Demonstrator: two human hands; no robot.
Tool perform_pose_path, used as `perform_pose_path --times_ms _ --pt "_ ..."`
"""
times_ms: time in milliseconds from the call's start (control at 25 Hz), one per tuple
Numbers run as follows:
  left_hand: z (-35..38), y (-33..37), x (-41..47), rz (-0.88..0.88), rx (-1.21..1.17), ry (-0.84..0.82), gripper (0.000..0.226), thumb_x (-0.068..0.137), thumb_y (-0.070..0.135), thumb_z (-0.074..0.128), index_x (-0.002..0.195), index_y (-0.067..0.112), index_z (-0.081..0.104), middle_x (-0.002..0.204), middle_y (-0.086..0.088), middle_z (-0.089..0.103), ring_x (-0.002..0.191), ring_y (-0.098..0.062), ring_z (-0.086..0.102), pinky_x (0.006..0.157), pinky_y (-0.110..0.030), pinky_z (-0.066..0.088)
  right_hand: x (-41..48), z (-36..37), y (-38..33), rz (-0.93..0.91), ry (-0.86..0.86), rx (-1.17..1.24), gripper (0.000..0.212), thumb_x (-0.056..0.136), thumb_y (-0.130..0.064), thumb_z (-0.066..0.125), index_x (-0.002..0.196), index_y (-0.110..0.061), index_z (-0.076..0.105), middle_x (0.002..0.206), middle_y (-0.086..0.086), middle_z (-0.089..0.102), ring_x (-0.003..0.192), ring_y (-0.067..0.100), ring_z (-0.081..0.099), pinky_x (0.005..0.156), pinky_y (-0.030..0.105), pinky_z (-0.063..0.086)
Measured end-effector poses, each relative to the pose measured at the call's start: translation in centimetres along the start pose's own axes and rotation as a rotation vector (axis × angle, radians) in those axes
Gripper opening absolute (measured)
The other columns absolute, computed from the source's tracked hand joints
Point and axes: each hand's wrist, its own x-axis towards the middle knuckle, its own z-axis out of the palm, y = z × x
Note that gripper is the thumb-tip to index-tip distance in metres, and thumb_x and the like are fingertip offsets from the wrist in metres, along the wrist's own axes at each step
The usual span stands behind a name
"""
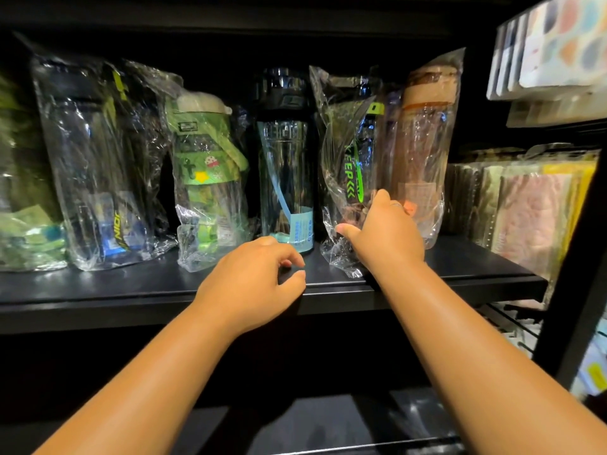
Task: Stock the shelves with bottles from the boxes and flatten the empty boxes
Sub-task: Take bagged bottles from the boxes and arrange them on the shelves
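Several bottles stand in a row on the black shelf [460, 270], most in clear plastic bags. My right hand [384, 234] grips the lower part of the bagged black bottle with green "KEEP" strap [353, 159]. An orange bottle [423, 149] in a bag stands just right of it, touching. Left of it stands an unbagged dark bottle with a light blue strap [285, 159]. My left hand [256, 280] hovers over the shelf's front edge in front of that bottle, fingers curled, holding nothing. Further left are a green bottle [207, 165] and a black bagged bottle [95, 159].
Stacks of packaged flat goods [525, 205] fill the neighbouring rack to the right, with more packets [551, 44] above. A black upright post [571, 310] separates the racks. A lower black shelf [328, 425] lies beneath my arms. More green items [23, 231] sit at far left.
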Motion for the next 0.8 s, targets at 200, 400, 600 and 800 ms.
perform_pose_path --times_ms 200,400,600,800 --pt "0.0 0.0 -0.4 -0.001 0.019 0.026 0.016 0.09 0.044 0.055 0.1 0.039 0.066 0.099 0.017 0.059 0.094 -0.005 0.057 0.083 -0.035 0.051 -1.8 -0.4 0.5 -0.003 -0.044 0.069 0.109 0.086 -0.062 0.061 0.156 -0.01 -0.004 0.154 0.021 0.029 0.14 0.038 0.033 0.105 0.047 0.04" --pt "1.1 -0.2 -2.7 0.04 0.215 0.219 0.03 0.097 0.046 0.041 0.107 0.035 0.068 0.104 0.015 0.065 0.098 -0.011 0.062 0.073 -0.031 0.043 -9.1 0.1 1.9 -0.155 0.145 -0.059 0.074 0.093 -0.064 0.035 0.149 -0.015 0.035 0.147 0.013 0.045 0.136 0.035 0.036 0.109 0.05 0.031" --pt "4.4 -2.9 -10.9 0.038 0.34 0.324 0.064 0.092 0.047 0.043 0.15 0.02 0.04 0.156 -0.002 0.038 0.145 -0.025 0.034 0.118 -0.049 0.018 -18.2 4.9 2.3 -0.314 0.091 -0.066 0.077 0.09 -0.065 0.033 0.152 -0.02 0.029 0.164 0.013 0.013 0.151 0.037 0.005 0.115 0.059 0.007" --pt "7.0 -8.3 -25.6 -0.294 0.366 0.089 0.076 0.087 0.051 0.038 0.154 0.019 0.022 0.163 -0.008 0.021 0.15 -0.031 0.019 0.118 -0.058 0.018 -28.1 10.6 -0.2 -0.409 -0.195 -0.151 0.077 0.089 -0.065 0.032 0.152 -0.021 0.032 0.163 0.013 0.02 0.148 0.037 0.019 0.111 0.065 0.023"
